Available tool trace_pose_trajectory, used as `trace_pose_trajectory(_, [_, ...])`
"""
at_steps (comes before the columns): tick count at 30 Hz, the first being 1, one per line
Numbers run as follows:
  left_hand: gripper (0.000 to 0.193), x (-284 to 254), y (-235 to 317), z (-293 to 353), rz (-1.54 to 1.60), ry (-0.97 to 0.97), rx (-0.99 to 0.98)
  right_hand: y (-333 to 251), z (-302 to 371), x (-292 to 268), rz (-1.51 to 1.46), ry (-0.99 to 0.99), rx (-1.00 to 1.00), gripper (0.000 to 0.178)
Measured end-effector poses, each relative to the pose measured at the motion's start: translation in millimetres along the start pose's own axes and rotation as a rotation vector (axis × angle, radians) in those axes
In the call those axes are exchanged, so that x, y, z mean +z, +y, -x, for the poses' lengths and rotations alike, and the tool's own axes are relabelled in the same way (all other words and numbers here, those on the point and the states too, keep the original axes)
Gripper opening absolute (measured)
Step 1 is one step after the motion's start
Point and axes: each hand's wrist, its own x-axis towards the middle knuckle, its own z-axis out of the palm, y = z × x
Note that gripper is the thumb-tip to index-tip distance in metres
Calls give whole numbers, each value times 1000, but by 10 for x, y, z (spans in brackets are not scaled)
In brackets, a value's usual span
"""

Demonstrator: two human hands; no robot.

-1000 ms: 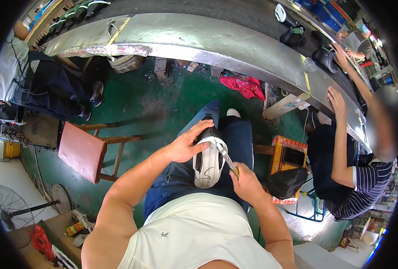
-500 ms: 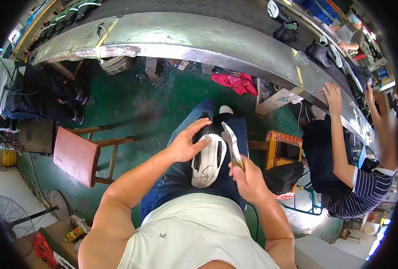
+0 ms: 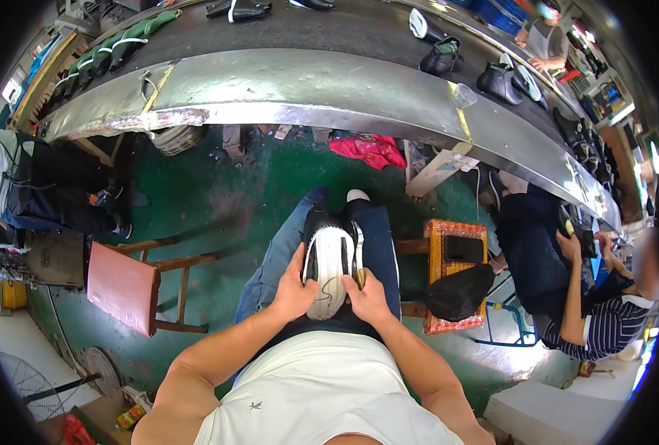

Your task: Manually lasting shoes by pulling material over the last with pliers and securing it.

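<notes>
A shoe (image 3: 331,259) lies on my lap with its white sole facing up and its dark toe pointing away from me. The sole carries a curved pen line near the heel end. My left hand (image 3: 294,295) is closed around the shoe's left side, thumb on the sole's edge. On the opposite side my right hand (image 3: 368,300) presses its thumb to the edge near the heel. A hammer-like metal tool (image 3: 358,251) with a yellowish handle runs along the shoe's right side, held in that same hand. Its lower part is hidden by my fingers.
Ahead stretches a metal-edged bench (image 3: 270,81) bearing several dark shoes (image 3: 442,56). A pink-topped stool (image 3: 124,288) stands left. At right are a patterned stool (image 3: 459,230) with a phone and black cloth, and a seated person (image 3: 604,326) handling a shoe. Another person's legs (image 3: 62,189) show far left.
My left hand has slid from the shoe's toe down to its left side. My right hand has come in to the shoe, lowering the tool beside it. The view has tilted up.
</notes>
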Motion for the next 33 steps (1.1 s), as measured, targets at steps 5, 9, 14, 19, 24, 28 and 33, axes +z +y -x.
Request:
trace_pose_trajectory(5, [96,9,115,-237,-11,-219,-188,-199,110,-224,-66,-54,125,22])
trace_pose_trajectory(9, [101,54,271,-483,336,-577,-485,-29,39,-493,-159,-171,240,30])
trace_pose_trajectory(14, [93,192,-77,-391,247,-586,-386,-37,347,-1167,-115,-301,127,36])
trace_pose_trajectory(19, [102,287,46,-197,-175,-494,-236,-220,675,-1350,221,-458,220,41])
trace_pose_trajectory(24, [104,389,160,-107,-238,-494,-274,-206,550,-1358,564,-350,-390,51])
trace_pose_trajectory(28, [105,480,45,-55,-226,-454,-226,-504,325,-1322,854,-377,-489,55])
trace_pose_trajectory(33, [92,570,23,55,-229,-407,-186,-1465,-76,-1234,1071,-931,106,33])
